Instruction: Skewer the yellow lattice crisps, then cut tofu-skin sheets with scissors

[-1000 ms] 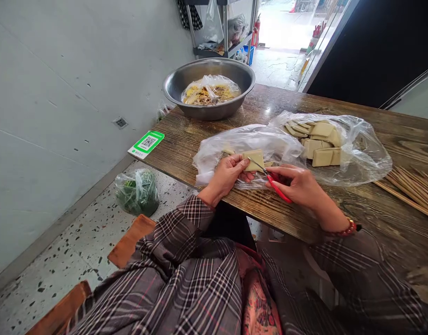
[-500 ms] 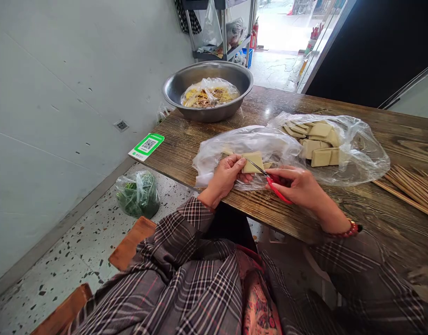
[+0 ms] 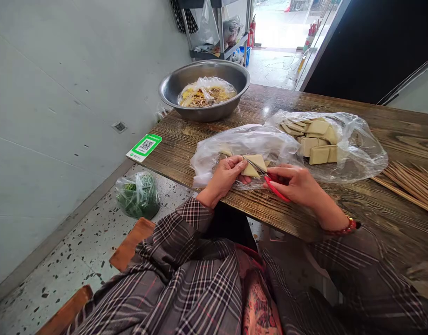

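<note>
My left hand (image 3: 228,175) pinches a flat, pale tan square that looks like a tofu sheet (image 3: 257,161) by its left side. Red-handled scissors (image 3: 277,188) are in my right hand (image 3: 293,183), with the blades lying diagonally across the square. A cut line divides it, and the lower triangular part tilts away from the upper part. Beneath both hands a clear plastic bag (image 3: 214,148) is spread on the table, with cut bits partly showing. Behind my right hand, several uncut tofu sheets (image 3: 318,139) lie stacked in another clear bag (image 3: 363,158).
A steel basin (image 3: 168,95) holding a bag of yellow-brown food stands at the back left of the wooden table (image 3: 402,125). Wooden skewers (image 3: 414,184) lie at the right. A green QR card (image 3: 144,147) rests on the left edge. Bagged greens (image 3: 139,195) sit on the floor.
The scissor blades have closed through the tofu sheet along the diagonal, so its lower corner now hangs apart. The view has shifted slightly; both hands stay in nearly the same place.
</note>
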Demonstrator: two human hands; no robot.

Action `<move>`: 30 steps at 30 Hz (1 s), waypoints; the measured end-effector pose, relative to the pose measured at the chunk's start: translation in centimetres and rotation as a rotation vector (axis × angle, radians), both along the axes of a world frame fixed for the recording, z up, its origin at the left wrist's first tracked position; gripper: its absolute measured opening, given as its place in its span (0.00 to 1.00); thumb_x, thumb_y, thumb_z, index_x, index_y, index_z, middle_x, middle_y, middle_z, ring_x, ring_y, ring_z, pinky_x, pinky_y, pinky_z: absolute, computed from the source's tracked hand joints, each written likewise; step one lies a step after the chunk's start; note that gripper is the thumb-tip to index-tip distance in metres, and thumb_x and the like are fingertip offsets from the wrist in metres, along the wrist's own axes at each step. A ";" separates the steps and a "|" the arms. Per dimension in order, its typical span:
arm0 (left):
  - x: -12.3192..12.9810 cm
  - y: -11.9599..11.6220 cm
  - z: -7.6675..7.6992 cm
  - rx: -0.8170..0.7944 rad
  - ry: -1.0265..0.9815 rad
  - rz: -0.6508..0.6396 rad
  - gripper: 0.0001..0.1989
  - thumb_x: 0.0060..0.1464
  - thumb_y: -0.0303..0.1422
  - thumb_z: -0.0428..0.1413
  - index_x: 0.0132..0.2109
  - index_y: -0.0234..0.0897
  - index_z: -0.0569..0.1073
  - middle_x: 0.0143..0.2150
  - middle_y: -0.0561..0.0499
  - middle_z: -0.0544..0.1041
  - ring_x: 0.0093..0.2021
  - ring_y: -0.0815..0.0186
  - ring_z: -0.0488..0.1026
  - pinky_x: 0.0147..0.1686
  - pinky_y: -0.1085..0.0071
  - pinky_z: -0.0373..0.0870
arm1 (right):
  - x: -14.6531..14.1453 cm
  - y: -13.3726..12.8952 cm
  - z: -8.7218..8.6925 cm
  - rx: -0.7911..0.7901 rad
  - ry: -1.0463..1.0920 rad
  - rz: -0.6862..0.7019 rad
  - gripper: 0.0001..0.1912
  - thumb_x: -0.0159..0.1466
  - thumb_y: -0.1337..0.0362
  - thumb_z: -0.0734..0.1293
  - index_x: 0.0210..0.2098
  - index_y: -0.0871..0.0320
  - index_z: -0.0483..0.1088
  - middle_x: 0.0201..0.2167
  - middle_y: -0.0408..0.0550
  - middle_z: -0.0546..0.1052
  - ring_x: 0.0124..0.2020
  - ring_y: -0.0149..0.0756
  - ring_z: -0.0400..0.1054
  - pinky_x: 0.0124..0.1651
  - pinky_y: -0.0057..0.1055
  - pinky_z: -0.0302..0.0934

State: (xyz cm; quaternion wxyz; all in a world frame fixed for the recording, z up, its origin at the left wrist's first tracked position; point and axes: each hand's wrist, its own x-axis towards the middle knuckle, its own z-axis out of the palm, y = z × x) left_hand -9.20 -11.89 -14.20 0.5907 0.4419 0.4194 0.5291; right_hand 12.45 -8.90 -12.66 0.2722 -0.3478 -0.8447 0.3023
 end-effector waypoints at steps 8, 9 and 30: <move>0.1 0.0 -0.1 0.019 0.018 0.004 0.17 0.52 0.45 0.61 0.34 0.33 0.73 0.26 0.53 0.75 0.21 0.73 0.71 0.22 0.77 0.70 | -0.1 0.1 0.2 0.018 -0.017 0.015 0.12 0.62 0.57 0.69 0.39 0.56 0.81 0.28 0.47 0.76 0.27 0.33 0.64 0.30 0.30 0.57; 0.1 0.0 -0.2 0.021 0.025 0.003 0.17 0.52 0.45 0.61 0.34 0.33 0.73 0.26 0.53 0.75 0.21 0.73 0.71 0.22 0.76 0.70 | -0.1 0.1 0.3 0.022 -0.022 0.014 0.12 0.62 0.57 0.69 0.38 0.56 0.81 0.27 0.47 0.76 0.27 0.33 0.64 0.30 0.30 0.57; -0.9 1.6 1.2 0.022 0.103 0.288 0.10 0.52 0.33 0.61 0.41 0.33 0.73 0.35 0.51 0.78 0.29 0.71 0.76 0.26 0.76 0.72 | 1.5 1.8 -0.1 0.079 0.077 -0.354 0.20 0.60 0.55 0.69 0.46 0.60 0.80 0.31 0.52 0.78 0.29 0.38 0.68 0.33 0.34 0.60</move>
